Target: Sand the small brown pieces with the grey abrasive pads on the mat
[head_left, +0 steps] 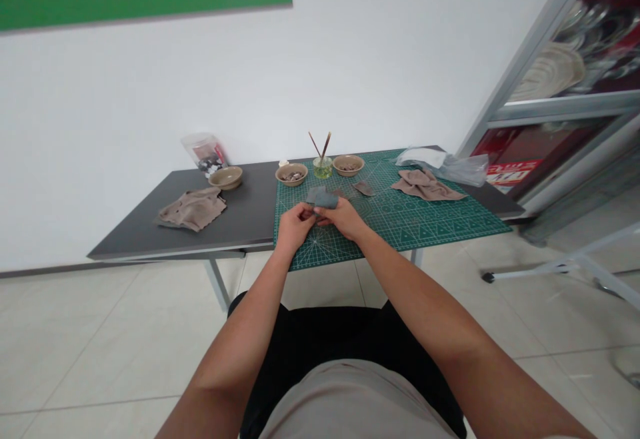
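Note:
Above the green cutting mat, my left hand and my right hand are close together, their fingers closed. Between them is a small grey sheet, perhaps sandpaper or cloth; its exact kind cannot be made out. My right hand's fingers wrap round its right side, while my left fingertips pinch at its lower left edge. Whatever lies within the fingers is hidden. Just beyond the hands, a small brown scrap rests on the mat.
A glass jar with two brushes stands between a bowl and another bowl, both holding small pieces. At left are a third bowl and brown cloths. Brown cloth and plastic bags lie right.

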Motion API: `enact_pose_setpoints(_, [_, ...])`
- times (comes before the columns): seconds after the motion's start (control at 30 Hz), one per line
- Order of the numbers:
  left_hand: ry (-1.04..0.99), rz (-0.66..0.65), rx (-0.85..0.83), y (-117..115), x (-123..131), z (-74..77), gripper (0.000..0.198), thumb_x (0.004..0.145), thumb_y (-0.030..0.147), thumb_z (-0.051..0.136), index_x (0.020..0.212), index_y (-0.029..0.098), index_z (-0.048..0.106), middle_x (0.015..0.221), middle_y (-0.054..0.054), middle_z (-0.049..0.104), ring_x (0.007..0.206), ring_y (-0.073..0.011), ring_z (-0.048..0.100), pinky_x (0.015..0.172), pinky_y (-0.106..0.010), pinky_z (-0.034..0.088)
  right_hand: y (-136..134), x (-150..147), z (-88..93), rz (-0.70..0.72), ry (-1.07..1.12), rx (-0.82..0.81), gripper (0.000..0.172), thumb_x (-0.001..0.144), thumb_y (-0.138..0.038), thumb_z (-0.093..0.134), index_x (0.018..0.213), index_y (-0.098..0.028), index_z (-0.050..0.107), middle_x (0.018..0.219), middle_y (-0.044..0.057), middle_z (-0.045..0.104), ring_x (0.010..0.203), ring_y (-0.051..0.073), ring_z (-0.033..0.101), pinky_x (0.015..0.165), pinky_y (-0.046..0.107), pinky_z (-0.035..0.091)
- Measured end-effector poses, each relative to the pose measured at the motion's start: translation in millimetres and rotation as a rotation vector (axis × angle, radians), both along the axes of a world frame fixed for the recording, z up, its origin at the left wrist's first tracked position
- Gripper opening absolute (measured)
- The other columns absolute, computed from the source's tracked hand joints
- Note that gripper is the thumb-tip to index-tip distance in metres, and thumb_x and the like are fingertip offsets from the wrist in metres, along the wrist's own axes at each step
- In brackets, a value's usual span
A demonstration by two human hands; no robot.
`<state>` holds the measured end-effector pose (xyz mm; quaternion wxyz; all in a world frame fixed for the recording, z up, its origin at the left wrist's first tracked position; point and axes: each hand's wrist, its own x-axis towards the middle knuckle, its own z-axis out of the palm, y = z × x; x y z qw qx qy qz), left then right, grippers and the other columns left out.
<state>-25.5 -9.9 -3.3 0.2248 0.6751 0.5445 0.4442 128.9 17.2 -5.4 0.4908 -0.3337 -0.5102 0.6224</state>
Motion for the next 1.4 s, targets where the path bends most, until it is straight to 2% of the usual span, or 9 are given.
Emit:
enact_pose_setpoints(0.2, [0.011,-0.019,-0.010,0.4,-1.1,-1.9,0.006,0.076,0.023,0.063,0.072,0.019,0.062,0.063,0.004,0.060,0.059,-0.0111,0.051,0.061,-0.023,0.039,0.3,-0.7,-1.4,0.000,-0.056,0.002,0.041,0.059,-0.043,0.085,0.085,-0.015,0.072,0.076,0.005,0.073,0.065,0.018,0.067,0.058,0.031,0.058])
enact_pose_setpoints(0.37, [-0.027,-0.027,-0.013,0.9,-1.2,-5.0,0.011,0.077,0.029,0.065,0.074,0.018,0.063,0.064,0.004,0.059,0.060,-0.0109,0.051,0.060,-0.023,0.038,2.8,-1.5,-4.8,-0.037,-0.022,-0.021,0.041,0.057,-0.044,0.085,0.078,-0.014,0.068,0.065,0.002,0.068,0.055,0.015,0.064,0.053,0.029,0.056])
enact_pose_setpoints(0.67, [0.062,-0.003,-0.017,-0.7,0.5,-0.9,0.011,0.075,0.022,0.064,0.066,0.018,0.058,0.059,0.005,0.056,0.057,-0.0105,0.048,0.059,-0.023,0.036,-0.7,-2.0,-3.8,-0.049,-0.115,0.093,0.034,0.062,-0.035,0.082,0.086,-0.018,0.064,0.070,0.000,0.069,0.057,0.015,0.062,0.049,0.027,0.053])
enact_pose_setpoints(0.9, [-0.011,0.013,0.033,-1.0,1.5,-5.8,0.012,0.076,0.027,0.066,0.069,0.018,0.062,0.063,0.005,0.059,0.060,-0.0107,0.051,0.061,-0.024,0.038,3.6,-3.4,-9.3,-0.092,-0.091,0.078,0.039,0.061,-0.045,0.083,0.083,-0.017,0.064,0.064,0.001,0.067,0.053,0.016,0.060,0.048,0.028,0.051])
enact_pose_setpoints(1.03, [-0.071,-0.007,0.035,-0.8,0.5,-7.4,0.013,0.076,0.030,0.068,0.072,0.018,0.065,0.065,0.004,0.060,0.061,-0.0106,0.051,0.059,-0.023,0.038,3.3,-2.7,-7.8,-0.070,-0.054,0.051,0.039,0.060,-0.045,0.083,0.081,-0.016,0.065,0.064,0.001,0.067,0.053,0.016,0.060,0.049,0.029,0.050])
enact_pose_setpoints(1.4, [0.027,-0.013,-0.002,-0.2,-1.2,-6.6,0.012,0.076,0.024,0.064,0.066,0.019,0.059,0.061,0.005,0.057,0.059,-0.0107,0.050,0.060,-0.024,0.037,-0.1,-3.0,-5.7,-0.081,-0.151,0.137,0.032,0.063,-0.039,0.080,0.079,-0.017,0.064,0.061,-0.001,0.065,0.052,0.014,0.057,0.047,0.027,0.048])
